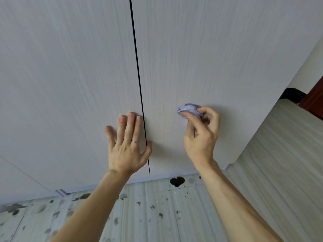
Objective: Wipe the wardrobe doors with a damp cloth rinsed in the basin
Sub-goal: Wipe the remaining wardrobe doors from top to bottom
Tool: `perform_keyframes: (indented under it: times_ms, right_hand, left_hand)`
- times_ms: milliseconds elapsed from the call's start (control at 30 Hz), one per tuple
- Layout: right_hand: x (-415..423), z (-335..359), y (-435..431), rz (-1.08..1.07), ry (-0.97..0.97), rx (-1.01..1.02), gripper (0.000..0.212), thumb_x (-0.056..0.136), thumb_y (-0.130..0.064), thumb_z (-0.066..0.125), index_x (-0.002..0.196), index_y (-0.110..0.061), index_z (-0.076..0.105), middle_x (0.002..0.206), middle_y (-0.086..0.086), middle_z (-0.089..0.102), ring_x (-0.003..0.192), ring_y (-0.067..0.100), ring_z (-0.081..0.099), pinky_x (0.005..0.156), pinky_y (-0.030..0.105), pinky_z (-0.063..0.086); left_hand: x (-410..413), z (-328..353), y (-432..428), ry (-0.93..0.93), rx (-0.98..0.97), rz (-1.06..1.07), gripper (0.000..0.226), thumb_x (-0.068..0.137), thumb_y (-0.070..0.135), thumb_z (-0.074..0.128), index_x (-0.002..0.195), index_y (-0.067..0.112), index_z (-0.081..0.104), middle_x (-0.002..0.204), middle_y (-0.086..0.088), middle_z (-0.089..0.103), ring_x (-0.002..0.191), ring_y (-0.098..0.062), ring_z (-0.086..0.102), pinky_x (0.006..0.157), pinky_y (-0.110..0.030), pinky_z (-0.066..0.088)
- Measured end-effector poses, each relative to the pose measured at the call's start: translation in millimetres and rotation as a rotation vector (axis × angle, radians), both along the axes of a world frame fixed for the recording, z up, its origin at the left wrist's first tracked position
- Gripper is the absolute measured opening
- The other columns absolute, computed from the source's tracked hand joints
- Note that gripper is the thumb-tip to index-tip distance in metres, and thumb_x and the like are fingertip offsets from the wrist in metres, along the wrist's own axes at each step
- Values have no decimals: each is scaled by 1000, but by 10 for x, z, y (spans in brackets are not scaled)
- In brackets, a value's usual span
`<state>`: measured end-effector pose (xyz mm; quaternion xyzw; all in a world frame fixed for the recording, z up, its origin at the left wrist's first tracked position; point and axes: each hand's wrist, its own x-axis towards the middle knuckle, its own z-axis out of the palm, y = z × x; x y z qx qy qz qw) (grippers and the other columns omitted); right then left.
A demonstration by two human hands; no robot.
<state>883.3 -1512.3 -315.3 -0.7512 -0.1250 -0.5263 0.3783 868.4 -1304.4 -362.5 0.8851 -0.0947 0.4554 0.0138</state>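
Two pale wood-grain wardrobe doors fill the view, the left door and the right door, split by a thin dark gap. My left hand lies flat with spread, straight fingers on the left door, its thumb across the gap. My right hand grips a bunched lilac cloth and holds it against the lower part of the right door. Fingers cover most of the cloth. No basin is in view.
The floor below the doors is pale striped board with dark wet spots and one dark blotch near the door foot. At the right, the wardrobe side meets a wall and a dark red door frame.
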Motion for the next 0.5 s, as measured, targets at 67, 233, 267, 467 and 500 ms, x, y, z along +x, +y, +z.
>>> perform_keyframes:
  times_ms: [67, 233, 267, 467, 500]
  right_hand:
    - [88, 20, 63, -34, -20, 53, 39, 87, 14, 54, 98, -14, 79, 113, 9, 44, 89, 36, 55, 72, 36, 49]
    - [33, -503, 62, 49, -9, -192, 36, 87, 12, 57, 97, -14, 80, 115, 6, 45, 94, 31, 53, 79, 26, 44]
    - [-8, -680, 24, 85, 61, -248, 37, 83, 13, 58, 97, -14, 80, 116, 4, 46, 95, 31, 52, 79, 26, 44]
    - [-259, -1265, -175, 85, 399, -135, 51, 69, 30, 57, 92, -10, 77, 112, 2, 51, 109, 15, 50, 94, 14, 36]
    - [-266, -1256, -187, 53, 417, -100, 51, 69, 29, 55, 89, -12, 77, 110, 4, 52, 107, 20, 52, 93, 18, 38]
  left_hand:
    - [52, -32, 1, -6, -10, -7, 97, 89, 52, 52, 161, 17, -4, 168, 1, -14, 155, -23, -9, 121, -54, -12]
    - [83, -39, 76, 8, 9, -33, 96, 89, 56, 47, 161, 20, -5, 168, 3, -14, 155, -21, -11, 120, -52, -11]
    - [76, -32, 86, 17, 9, -36, 96, 89, 57, 47, 161, 20, -5, 168, 4, -14, 155, -20, -11, 120, -52, -11]
    - [-57, 1, -31, 74, -29, 11, 103, 88, 47, 62, 161, 17, -4, 168, 0, -14, 155, -24, -10, 122, -57, -9]
    - [-77, 9, -54, 92, -39, 15, 104, 88, 47, 62, 161, 17, -5, 168, 0, -15, 155, -24, -11, 122, -57, -9]
